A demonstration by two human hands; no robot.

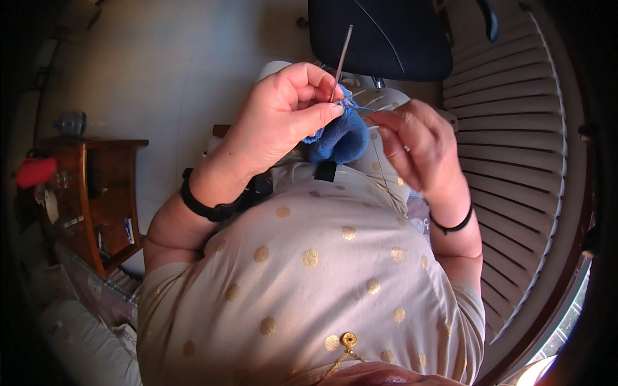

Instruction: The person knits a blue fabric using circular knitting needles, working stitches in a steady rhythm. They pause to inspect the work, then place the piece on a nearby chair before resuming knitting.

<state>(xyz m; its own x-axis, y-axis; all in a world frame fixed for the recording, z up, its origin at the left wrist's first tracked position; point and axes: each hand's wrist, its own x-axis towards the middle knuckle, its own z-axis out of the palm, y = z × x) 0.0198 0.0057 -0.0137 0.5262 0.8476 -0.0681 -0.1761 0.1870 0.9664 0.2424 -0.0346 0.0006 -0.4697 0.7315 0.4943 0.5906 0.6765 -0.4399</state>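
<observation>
A small blue knitted piece (pixel 344 140) hangs in front of my belly, bulging and rounded. My left hand (pixel 285 108) pinches its upper edge together with a knitting needle (pixel 343 58), which points up and away. A second thin needle tip (pixel 357 95) crosses near my left thumb. To the right, my right hand (pixel 420 144) has its fingers bent together, with a blue yarn strand (pixel 365 108) running taut from the stitches to its index finger. Whether a needle is also in those fingers is unclear. A thin dark line (pixel 381 166) slants down below them over my clothes.
A dark chair seat (pixel 381 38) stands just beyond my knees. Close on the right is a ribbed white radiator (pixel 507 159). A wooden cabinet (pixel 84 202) at the left bears a clear plastic bottle (pixel 72 124). Pale floor (pixel 164 72) stretches out at the upper left.
</observation>
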